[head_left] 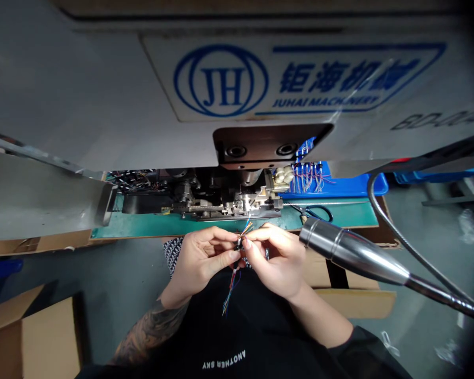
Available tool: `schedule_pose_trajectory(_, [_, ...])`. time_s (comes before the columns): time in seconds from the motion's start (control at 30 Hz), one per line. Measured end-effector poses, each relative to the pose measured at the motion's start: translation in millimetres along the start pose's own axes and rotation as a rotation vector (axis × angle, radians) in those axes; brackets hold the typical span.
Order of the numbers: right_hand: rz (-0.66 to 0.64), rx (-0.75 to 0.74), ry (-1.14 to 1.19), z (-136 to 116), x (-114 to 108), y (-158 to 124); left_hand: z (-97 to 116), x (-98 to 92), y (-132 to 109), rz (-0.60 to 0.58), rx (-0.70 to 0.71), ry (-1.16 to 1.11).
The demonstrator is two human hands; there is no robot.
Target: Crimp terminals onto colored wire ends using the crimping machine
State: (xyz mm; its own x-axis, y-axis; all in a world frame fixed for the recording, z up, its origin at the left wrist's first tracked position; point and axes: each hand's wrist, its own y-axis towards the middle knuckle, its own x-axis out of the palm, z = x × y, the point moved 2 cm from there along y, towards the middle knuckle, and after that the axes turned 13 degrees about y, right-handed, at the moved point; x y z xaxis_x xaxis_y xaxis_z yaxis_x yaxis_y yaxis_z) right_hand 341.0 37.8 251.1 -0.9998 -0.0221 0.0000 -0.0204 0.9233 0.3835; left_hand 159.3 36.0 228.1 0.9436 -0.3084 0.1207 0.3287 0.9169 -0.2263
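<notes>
Hands together: left hand and right hand pinch small dark part with thin coloured wires; I work just near of machine on green tabletop.

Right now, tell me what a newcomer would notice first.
The pale grey machine cover with its blue JH logo fills the top. At centre, the bare left hand and right hand pinch a thin bundle of multicoloured wires. At right, a tapered chrome lamp head juts in.
</notes>
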Motion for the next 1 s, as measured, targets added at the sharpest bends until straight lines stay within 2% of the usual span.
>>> schedule_pose_trajectory(0.23, [0.001,0.033,0.026,0.5,1.9,-1.5,1.6,1.6,-0.1,0.008,-0.006,-0.066])
schedule_pose_trajectory(0.53, [0.040,0.005,0.032,0.4,6.2,-3.1,3.2,2.8,0.9,0.002,0.002,-0.071])
schedule_pose_trajectory(0.8, [-0.011,-0.087,0.026,-3.3,4.8,2.6,3.1,3.6,0.4,0.002,-0.006,-0.087])
schedule_pose_trajectory(1.0, [-0.030,-0.064,0.051,-0.8,0.8,0.0,0.8,1.4,0.6,-0.009,-0.030,-0.096])
